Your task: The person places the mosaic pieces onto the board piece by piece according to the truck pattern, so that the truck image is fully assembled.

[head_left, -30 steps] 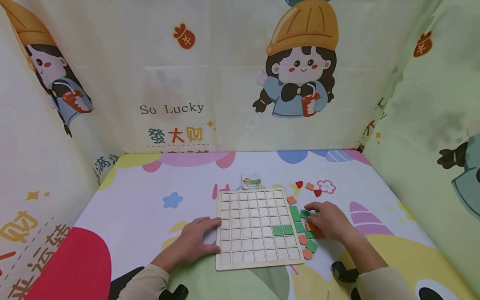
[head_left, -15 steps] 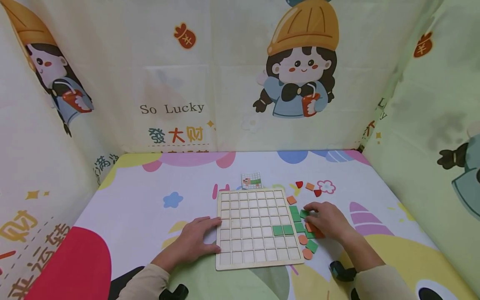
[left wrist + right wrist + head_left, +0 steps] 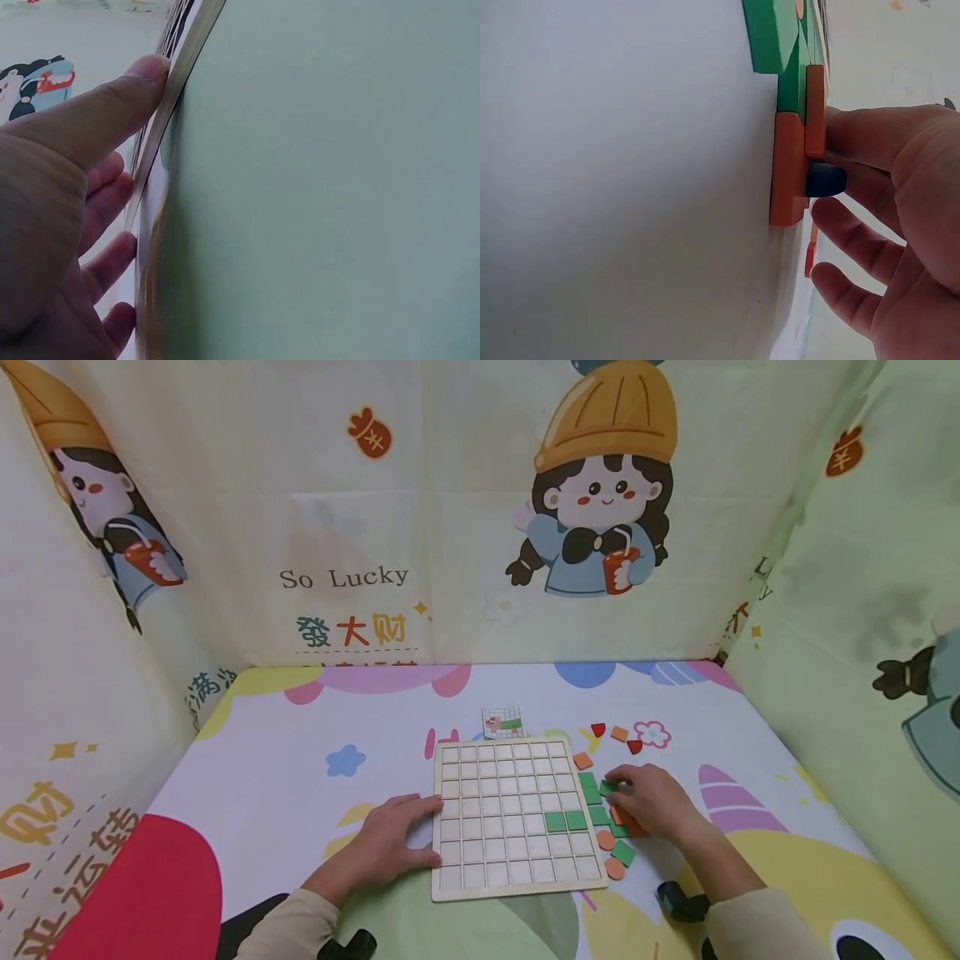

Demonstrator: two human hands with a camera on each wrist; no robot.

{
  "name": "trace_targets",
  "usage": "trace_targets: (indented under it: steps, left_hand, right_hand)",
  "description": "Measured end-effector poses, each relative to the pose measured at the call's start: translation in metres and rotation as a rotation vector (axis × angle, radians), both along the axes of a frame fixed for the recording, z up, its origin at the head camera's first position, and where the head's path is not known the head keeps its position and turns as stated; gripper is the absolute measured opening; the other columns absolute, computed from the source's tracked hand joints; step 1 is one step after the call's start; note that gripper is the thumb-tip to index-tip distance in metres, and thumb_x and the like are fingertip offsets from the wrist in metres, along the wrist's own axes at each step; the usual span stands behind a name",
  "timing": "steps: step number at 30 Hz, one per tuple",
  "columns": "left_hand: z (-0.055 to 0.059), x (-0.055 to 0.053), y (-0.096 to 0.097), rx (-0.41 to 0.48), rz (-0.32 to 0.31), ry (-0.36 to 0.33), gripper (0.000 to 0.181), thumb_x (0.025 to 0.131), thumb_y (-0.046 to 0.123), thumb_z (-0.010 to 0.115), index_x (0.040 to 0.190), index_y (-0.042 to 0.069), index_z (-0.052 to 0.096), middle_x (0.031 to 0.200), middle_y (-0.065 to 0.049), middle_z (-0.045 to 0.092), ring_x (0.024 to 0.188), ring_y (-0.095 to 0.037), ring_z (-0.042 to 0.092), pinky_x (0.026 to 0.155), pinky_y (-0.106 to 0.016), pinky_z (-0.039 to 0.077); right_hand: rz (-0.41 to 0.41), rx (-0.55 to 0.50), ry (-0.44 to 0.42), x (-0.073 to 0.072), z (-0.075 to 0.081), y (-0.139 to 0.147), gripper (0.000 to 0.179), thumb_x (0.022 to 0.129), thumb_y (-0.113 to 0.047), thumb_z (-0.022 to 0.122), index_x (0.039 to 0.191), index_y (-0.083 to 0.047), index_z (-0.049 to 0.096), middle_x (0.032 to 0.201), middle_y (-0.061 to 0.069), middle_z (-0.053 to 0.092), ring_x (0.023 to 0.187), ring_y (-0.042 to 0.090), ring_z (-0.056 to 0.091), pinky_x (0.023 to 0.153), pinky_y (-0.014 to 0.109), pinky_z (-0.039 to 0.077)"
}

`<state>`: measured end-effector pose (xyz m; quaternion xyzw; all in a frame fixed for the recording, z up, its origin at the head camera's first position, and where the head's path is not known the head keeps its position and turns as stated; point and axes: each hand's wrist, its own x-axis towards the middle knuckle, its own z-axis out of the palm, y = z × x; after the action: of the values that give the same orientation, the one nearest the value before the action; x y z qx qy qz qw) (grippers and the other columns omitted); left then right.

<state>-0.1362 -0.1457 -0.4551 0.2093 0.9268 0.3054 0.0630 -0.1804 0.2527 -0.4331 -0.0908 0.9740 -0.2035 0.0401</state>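
Note:
A wooden grid board (image 3: 521, 893) lies on the table with two green tiles (image 3: 566, 821) side by side in its cells. My left hand (image 3: 386, 839) touches the board's left edge with thumb and fingertips; in the left wrist view its thumb (image 3: 124, 109) presses on the rim. Right of the board, my right hand (image 3: 656, 802) pinches a small green tile (image 3: 607, 787) by thumb and index finger. In the right wrist view this tile (image 3: 826, 180) looks dark, close beside stacked orange tiles (image 3: 787, 169). The hand partly hides the pile there.
Several green tiles (image 3: 590, 788) and orange round pieces (image 3: 616, 868) lie along the board's right edge. Red pieces (image 3: 597, 729) and orange squares (image 3: 619, 733) sit farther back. A picture card (image 3: 502, 722) with a gridded pattern lies behind the board.
My right hand has shifted very slightly left with the green tile at its fingertips. The left hand and the board have stayed put.

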Motion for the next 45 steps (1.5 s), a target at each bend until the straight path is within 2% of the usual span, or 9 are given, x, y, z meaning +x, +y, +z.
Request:
trace_targets:
  steps: [7, 19, 38, 45]
  left_hand:
    - [0.001, 0.000, 0.000, 0.005, 0.010, -0.011, 0.071, 0.078, 0.036, 0.086, 0.139, 0.010, 0.059, 0.143, -0.003, 0.056, 0.135, -0.038, 0.041, 0.106, -0.061, 0.033]
    - [0.001, 0.001, 0.000, 0.010, 0.009, -0.022, 0.071, 0.079, 0.035, 0.086, 0.140, 0.010, 0.058, 0.144, -0.003, 0.055, 0.136, -0.039, 0.041, 0.106, -0.062, 0.032]
    - [0.002, 0.001, 0.000, 0.014, 0.006, 0.000, 0.070, 0.079, 0.034, 0.086, 0.138, 0.009, 0.059, 0.143, -0.003, 0.056, 0.135, -0.039, 0.042, 0.105, -0.061, 0.034]
    - [0.001, 0.001, -0.001, 0.016, -0.004, 0.004, 0.070, 0.079, 0.034, 0.085, 0.138, 0.009, 0.059, 0.143, -0.004, 0.056, 0.135, -0.039, 0.042, 0.105, -0.062, 0.034]
  right_hand:
    - [0.025, 0.049, 0.027, -0.001, -0.001, 0.000, 0.033, 0.085, -0.018, 0.079, 0.115, -0.006, 0.074, 0.101, 0.009, 0.070, 0.096, 0.029, 0.058, 0.081, 0.049, 0.056]
    - [0.031, 0.072, 0.051, -0.001, -0.002, -0.002, 0.032, 0.085, -0.017, 0.079, 0.114, -0.005, 0.074, 0.099, 0.008, 0.069, 0.094, 0.027, 0.058, 0.081, 0.047, 0.056]
    - [0.047, 0.037, 0.089, 0.003, 0.006, -0.004, 0.033, 0.085, -0.015, 0.077, 0.116, -0.005, 0.074, 0.104, 0.011, 0.069, 0.096, 0.027, 0.058, 0.079, 0.046, 0.057]
    - [0.091, 0.011, 0.118, 0.006, 0.009, -0.012, 0.029, 0.087, -0.015, 0.076, 0.114, -0.006, 0.074, 0.107, 0.010, 0.070, 0.096, 0.027, 0.059, 0.082, 0.046, 0.055]
